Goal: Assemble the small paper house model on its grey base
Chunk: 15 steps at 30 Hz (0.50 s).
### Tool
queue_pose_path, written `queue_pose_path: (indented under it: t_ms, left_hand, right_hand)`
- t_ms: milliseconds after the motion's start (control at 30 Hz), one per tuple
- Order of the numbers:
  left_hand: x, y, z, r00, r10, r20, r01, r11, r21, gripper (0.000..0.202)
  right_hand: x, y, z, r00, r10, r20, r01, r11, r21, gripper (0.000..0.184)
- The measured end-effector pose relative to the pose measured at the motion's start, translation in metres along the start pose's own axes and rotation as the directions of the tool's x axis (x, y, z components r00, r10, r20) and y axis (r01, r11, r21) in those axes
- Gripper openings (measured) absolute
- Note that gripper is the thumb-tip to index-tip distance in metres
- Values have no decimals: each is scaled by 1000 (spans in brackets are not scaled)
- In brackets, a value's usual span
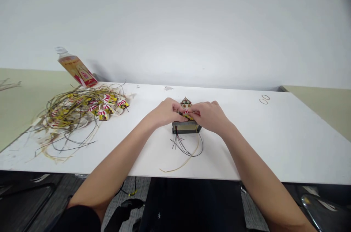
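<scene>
- Brown-roofed miniature house (185, 103): a small painted ornament with red and yellow on its lower front. It stands upright at the middle of the white table (274, 144), on top of a dark block (185, 127).
- Left hand (166, 112): fingers curled in and pinched against the left side of the miniature house, low down. The hand is closed on it, and the fingertips are hidden behind the knuckles.
- Right hand (210, 116): fingers likewise curled and closed on the right side and lower front of the house, covering part of the yellow. The two hands nearly meet in front of it.
- Dark block: rectangular, with a paler band across its front face, flat on the table directly beneath my hands. Whether the house is fixed to it or only resting on it, I cannot tell.
- Thin wires (186, 146): black and reddish strands fan out from under the block towards me, one looping round to the right.
- Straw-coloured strand (181, 166): a single pale curve lying near the table's front edge.
- Pile of ornaments (79, 109): red-and-white striped and yellow pieces tangled in dark and straw-coloured strands, well apart to my left.
- Bottle (75, 67): amber contents, red label, leaning behind the pile at the rear of the table.
- Two oval rings (264, 99): side by side, touching, at the far right of the table.
</scene>
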<state>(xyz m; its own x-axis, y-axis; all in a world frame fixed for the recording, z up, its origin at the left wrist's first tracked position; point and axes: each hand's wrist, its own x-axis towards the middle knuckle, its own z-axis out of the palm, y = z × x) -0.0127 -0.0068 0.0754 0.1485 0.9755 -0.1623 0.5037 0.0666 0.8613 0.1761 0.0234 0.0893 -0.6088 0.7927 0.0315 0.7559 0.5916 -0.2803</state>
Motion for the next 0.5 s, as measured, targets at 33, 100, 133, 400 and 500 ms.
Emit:
queue_pose_path:
  t_ms: [33,100,133,400,500]
  left_hand:
    - [0,1,1,1000,0,-7,0,1000,5,17]
    - [1,1,2,1000,9,-27,-8,1000,10,17]
    - [2,0,2,999,7,-38,-7,1000,-1,18]
    - [3,-19,4,976,-15,-219,-5,996,-94,72]
    - [-1,-23,0,942,-188,-277,183,982,-42,91]
  right_hand:
    - [0,0,1,1000,-3,-4,3,1000,-2,27]
    - [0,3,4,999,-16,-28,17,1000,26,27]
    - [0,5,6,999,-22,-45,25,998,62,26]
    - [9,30,32,983,131,-129,-18,768,640,37]
    - [13,35,37,935,309,-173,-154,794,588,52]
